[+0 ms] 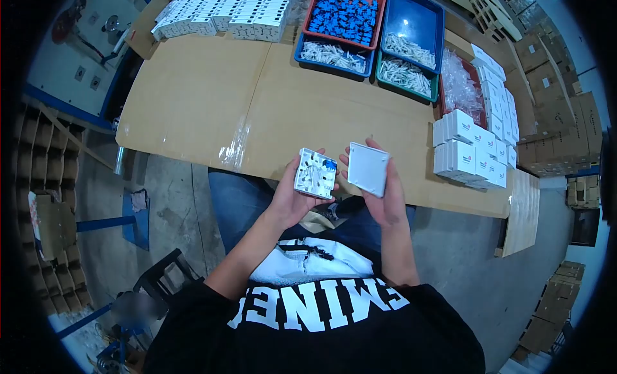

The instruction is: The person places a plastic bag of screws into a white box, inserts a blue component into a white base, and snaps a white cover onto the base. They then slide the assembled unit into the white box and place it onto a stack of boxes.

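Observation:
My left hand (290,197) is closed around a square white plastic box (315,174), its inside facing up. Small white pieces and a blue part lie within that box. In my right hand (389,200) is a flat white square cover (367,169), gripped along its right side with the thumb near the top corner. A narrow gap separates box and cover. Both are held over my lap, at the near edge of the cardboard-covered table (193,104).
Trays stand at the back: a red one with blue parts (340,15), and blue and green ones with white pieces (333,55). White boxes are stacked at the right (472,152) and back left (225,12). Clear plastic bags (461,88) fill another red tray.

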The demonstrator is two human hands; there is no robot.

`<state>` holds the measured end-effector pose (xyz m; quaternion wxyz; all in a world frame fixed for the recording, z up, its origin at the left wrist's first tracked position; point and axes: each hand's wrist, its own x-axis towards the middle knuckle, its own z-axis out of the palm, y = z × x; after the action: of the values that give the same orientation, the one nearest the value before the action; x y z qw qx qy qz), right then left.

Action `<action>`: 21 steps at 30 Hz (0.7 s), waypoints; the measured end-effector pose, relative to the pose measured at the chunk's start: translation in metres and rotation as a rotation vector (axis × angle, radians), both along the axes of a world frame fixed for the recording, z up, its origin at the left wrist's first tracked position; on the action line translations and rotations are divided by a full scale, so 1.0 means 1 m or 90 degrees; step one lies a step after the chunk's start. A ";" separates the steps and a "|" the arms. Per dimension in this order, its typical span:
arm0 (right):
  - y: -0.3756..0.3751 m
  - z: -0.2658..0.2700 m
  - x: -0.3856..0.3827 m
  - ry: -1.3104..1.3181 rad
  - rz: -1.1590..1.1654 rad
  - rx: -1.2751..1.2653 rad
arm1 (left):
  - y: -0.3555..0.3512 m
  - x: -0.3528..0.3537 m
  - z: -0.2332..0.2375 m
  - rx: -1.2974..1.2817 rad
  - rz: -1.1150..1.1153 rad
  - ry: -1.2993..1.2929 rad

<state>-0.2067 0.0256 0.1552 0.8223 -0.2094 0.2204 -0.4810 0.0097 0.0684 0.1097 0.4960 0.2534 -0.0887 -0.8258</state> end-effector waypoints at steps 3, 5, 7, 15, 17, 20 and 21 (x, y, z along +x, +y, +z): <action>0.008 0.000 0.010 0.465 -0.019 -0.320 | 0.004 -0.008 0.014 0.028 0.011 0.024; 0.012 0.008 0.017 0.591 -0.039 -0.471 | 0.007 -0.013 0.016 0.038 0.012 -0.005; 0.017 0.006 0.023 0.745 -0.070 -0.636 | 0.010 -0.016 0.018 0.047 0.017 -0.036; 0.025 -0.010 0.028 0.753 -0.087 -0.757 | 0.020 -0.023 0.018 0.097 0.025 -0.132; 0.026 -0.012 0.029 0.755 -0.087 -0.760 | 0.021 -0.024 0.021 0.111 0.040 -0.134; 0.028 -0.014 0.030 0.766 -0.086 -0.760 | 0.021 -0.025 0.019 0.105 0.043 -0.129; 0.028 -0.015 0.031 0.765 -0.089 -0.762 | 0.021 -0.024 0.020 0.106 0.044 -0.128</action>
<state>-0.1759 0.0533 0.1405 0.2848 -0.8147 0.3407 -0.3730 -0.0148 0.0898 0.1297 0.4899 0.3782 -0.0607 -0.7831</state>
